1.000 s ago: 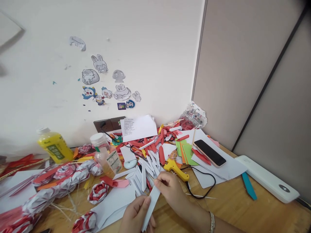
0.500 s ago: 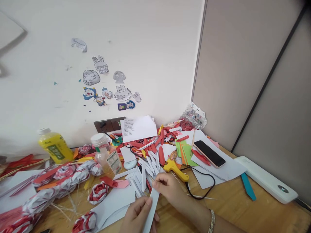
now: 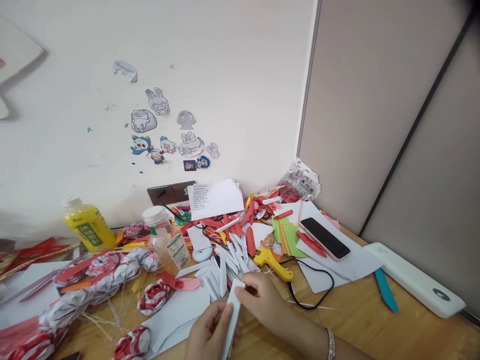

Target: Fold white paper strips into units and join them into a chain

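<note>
Item: white paper strip (image 3: 232, 312), folded lengthwise, held near the front edge of the wooden table (image 3: 367, 320), just before a fan of similar white strips (image 3: 221, 267).

Left hand (image 3: 210, 332): fingers curled together, thumb pressed to the strip's lower half; a pinch grip. Lower part of the hand is cut off by the frame edge.

Right hand (image 3: 262, 300): fingers close together and bent, fingertips pinching the strip's upper end. A bracelet (image 3: 330, 345) sits on the wrist.

Surroundings: yellow glue gun (image 3: 272, 262) just beyond the right hand, its black cord (image 3: 318, 295) looping to the right; phone (image 3: 324, 237) on white sheets farther right; red-and-white woven paper roll (image 3: 97, 280) to the left; clear bottle (image 3: 167, 242) and yellow bottle (image 3: 88, 225) behind it; heap of red paper pieces (image 3: 232, 222) by the wall.

Change from a second ago: the strip appears shorter, its upper end drawn down toward the left hand; the two hands are closer together, the right one lower and nearer the left. Table items unmoved.
</note>
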Tool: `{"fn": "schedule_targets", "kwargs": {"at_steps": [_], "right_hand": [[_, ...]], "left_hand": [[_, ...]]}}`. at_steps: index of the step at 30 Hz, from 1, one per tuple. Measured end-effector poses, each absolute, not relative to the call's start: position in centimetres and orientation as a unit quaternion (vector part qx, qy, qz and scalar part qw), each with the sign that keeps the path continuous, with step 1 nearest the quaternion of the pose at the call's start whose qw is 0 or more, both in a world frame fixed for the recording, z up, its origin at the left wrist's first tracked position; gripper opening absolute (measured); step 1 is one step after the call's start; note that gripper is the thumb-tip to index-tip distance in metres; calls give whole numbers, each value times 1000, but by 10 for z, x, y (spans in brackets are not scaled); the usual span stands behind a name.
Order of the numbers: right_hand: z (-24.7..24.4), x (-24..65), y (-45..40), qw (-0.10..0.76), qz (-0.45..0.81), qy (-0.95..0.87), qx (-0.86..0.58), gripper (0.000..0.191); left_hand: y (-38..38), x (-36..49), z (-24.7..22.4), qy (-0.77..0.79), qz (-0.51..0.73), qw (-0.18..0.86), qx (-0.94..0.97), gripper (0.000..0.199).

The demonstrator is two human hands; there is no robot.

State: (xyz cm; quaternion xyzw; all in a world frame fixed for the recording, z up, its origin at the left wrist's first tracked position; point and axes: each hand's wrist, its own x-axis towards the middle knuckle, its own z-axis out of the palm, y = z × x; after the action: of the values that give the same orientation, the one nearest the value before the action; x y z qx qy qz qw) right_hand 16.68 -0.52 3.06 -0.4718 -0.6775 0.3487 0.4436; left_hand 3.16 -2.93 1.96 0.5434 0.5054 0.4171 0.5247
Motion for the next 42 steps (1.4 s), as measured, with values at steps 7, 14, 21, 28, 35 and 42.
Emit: {"fn": "schedule_targets", "kwargs": {"at_steps": [7, 14, 21, 28, 35, 42], "right_hand": [[29, 165, -8, 434, 327, -704, -457, 32], [29, 167, -6, 448, 387, -686, -423, 23], [32, 168, -8, 426, 300, -716, -465, 15], [27, 168, -11, 363, 138, -818, -424, 14], [26, 167, -12, 302, -12, -871, -387, 23], [26, 165, -14, 328, 48, -845, -420, 17]], "left_hand": [[-32, 27, 10, 491, 426, 421, 632, 32], [-27, 26, 12, 415, 468, 552, 551, 31], [-27, 29, 15, 438, 493, 574, 486, 30], [-30, 29, 21, 493, 444, 569, 485, 21], [-26, 29, 22, 507, 462, 581, 438, 35], [-27, 28, 27, 532, 440, 499, 524, 27]]}}
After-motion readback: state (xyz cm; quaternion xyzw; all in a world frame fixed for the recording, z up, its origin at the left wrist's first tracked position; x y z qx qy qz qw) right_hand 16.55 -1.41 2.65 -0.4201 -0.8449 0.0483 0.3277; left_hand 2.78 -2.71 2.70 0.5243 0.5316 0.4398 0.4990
